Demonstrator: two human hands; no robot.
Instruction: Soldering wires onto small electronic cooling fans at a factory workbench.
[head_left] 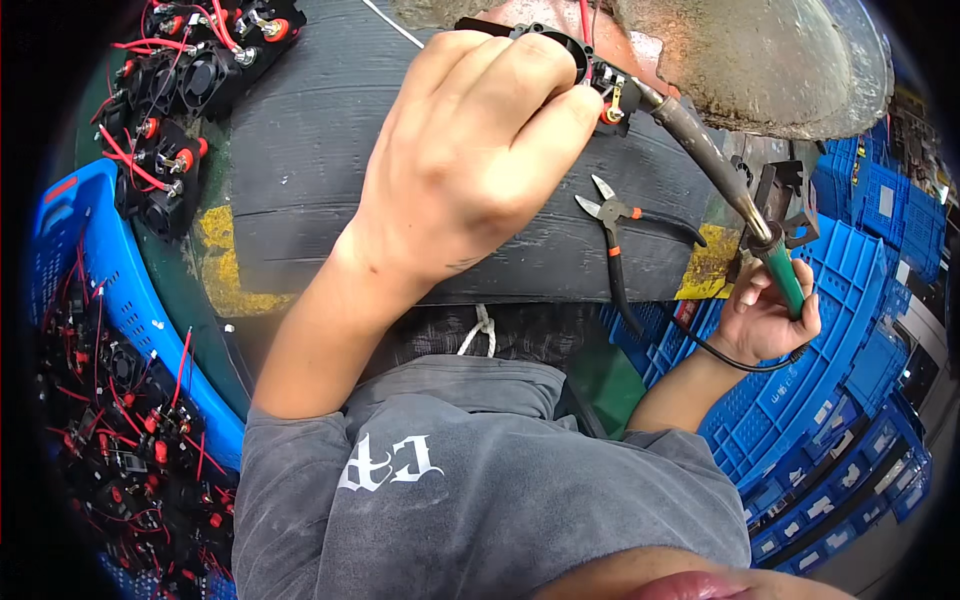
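Observation:
My left hand [455, 165] is closed around a small black fan assembly [608, 78] at the far side of the bench. Its round fan rim, a red wire and a red connector with metal terminals show past my fingers. My right hand [752, 330] grips the green handle of a soldering iron [715, 160]. The iron slants up and to the left, its tip right by the metal terminals; whether it touches them I cannot tell. A pair of cutting pliers [614, 213] lies between my hands, jaws apart and handles spread over the bench's near edge.
More fan assemblies [205, 80] with red wires sit at the far left. A blue crate [115, 235] full of similar parts stands at the left. Blue crates [790, 330] are on the right. A large stained metal plate [760, 65] overhangs the far right, and a dark mat [310, 130] covers the bench.

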